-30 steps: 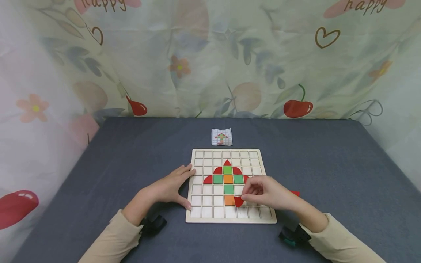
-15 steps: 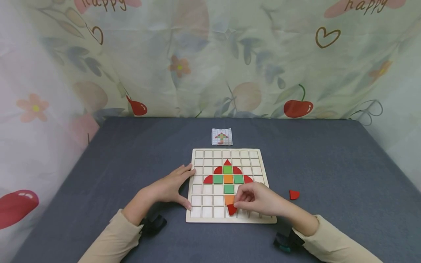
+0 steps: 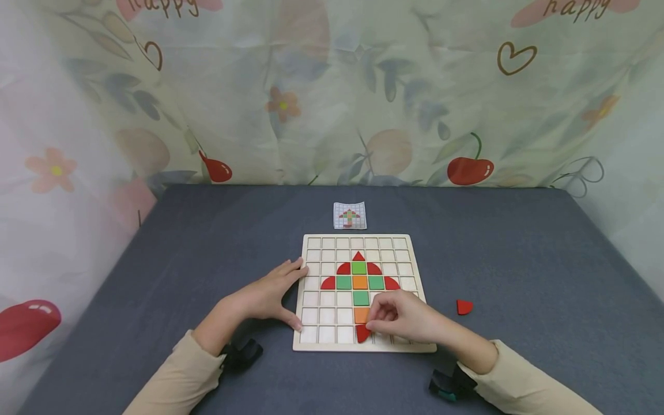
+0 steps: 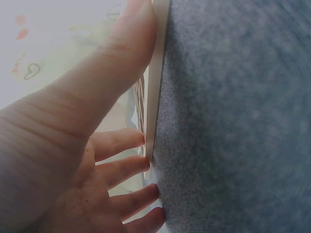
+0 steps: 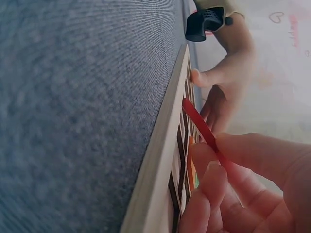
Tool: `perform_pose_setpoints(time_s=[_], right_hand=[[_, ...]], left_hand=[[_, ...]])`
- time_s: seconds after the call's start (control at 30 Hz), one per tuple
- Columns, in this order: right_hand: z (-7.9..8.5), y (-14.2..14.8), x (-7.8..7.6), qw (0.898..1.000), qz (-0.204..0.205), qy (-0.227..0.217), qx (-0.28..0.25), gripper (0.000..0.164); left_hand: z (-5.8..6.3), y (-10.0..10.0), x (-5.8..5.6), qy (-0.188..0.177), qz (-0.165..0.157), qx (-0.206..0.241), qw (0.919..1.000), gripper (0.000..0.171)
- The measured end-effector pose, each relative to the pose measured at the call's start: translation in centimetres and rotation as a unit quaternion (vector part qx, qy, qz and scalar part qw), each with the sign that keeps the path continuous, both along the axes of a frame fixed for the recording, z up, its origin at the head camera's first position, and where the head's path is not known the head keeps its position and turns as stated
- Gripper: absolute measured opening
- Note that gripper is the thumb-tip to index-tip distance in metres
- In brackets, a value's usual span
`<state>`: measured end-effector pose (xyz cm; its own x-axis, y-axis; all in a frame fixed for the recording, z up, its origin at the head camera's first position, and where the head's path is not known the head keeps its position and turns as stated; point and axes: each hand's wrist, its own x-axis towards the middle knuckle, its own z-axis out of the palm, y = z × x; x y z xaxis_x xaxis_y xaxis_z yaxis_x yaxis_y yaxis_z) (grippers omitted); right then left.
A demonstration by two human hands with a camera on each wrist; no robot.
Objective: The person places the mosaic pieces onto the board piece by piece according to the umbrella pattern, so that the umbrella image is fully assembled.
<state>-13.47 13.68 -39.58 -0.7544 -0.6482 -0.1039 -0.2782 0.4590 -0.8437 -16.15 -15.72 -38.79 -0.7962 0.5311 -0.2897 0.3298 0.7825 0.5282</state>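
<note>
A pale wooden grid board (image 3: 321, 347) lies on the dark cloth. My right hand (image 3: 402, 317) pinches a red quarter-round tile (image 3: 362, 334) between thumb and fingers, at the bottom-row cell just below an orange square (image 3: 361, 316). In the right wrist view the red tile (image 5: 198, 118) is tilted, one end down at the grid. My left hand (image 3: 266, 295) rests along the board's left edge, fingers spread, with the thumb (image 4: 138, 34) against the rim. Red, green and orange tiles form a tree-like shape on the grid, its top a red triangle (image 3: 358, 257).
Right of the board lies another red quarter-round tile (image 3: 464, 307) on the cloth. Behind the board is a small printed card (image 3: 350, 216) with a coloured grid pattern. A patterned curtain (image 3: 332, 115) hangs beyond the table's far edge. Both wrists wear dark camera mounts.
My right hand has carried the red tile left and toward the front, from beside the orange square to the cell below it. The left hand has stayed in place.
</note>
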Motion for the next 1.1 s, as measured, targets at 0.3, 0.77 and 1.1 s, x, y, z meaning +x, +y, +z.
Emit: perform_pose_setpoints(time_s=[0.3,0.77,1.1], right_hand=[[0.23,-0.07,0.21,1.0,-0.001,-0.002,0.018,0.009],[0.27,-0.22,0.31,0.999,-0.005,0.01,0.032,0.007],[0.27,-0.25,0.28,0.999,0.001,0.013,0.037,0.006]], left_hand=[[0.01,0.02,0.02,0.001,0.0,-0.002,1.0,0.11],[-0.06,0.07,0.02,-0.004,0.004,-0.001,1.0,0.11],[0.07,0.03,-0.02,-0.002,0.003,0.004,1.0,0.109]])
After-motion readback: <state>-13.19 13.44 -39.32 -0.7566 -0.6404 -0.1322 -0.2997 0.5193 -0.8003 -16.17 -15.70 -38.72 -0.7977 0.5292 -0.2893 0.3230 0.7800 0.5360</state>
